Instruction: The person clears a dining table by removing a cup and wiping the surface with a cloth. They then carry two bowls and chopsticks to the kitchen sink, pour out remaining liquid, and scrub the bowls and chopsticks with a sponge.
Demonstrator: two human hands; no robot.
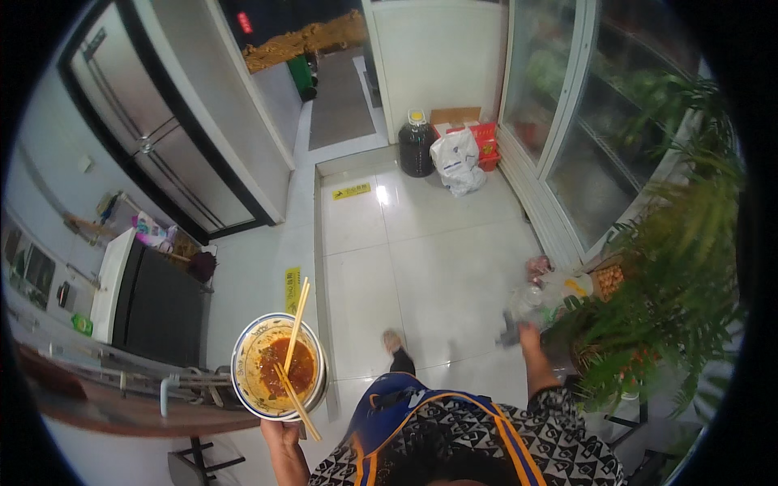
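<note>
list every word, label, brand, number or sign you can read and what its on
I won't copy wording, only say where it stands:
Far yellow floor sticker: dark characters and a symbol
Near yellow floor sticker: dark characters
Small red panel, top left: too blurred to read
White plastic bag: print too blurred
Red box: yellow marks too small
Bowl: dark marks inside, pattern or writing unclear

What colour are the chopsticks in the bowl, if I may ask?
The chopsticks are a light yellowish tan, shown best in the head view.

A blue-rimmed white bowl (246,370) of reddish-brown broth (303,366), chopsticks (298,313) crossing its rim, sits in the left hand (281,436).
</note>
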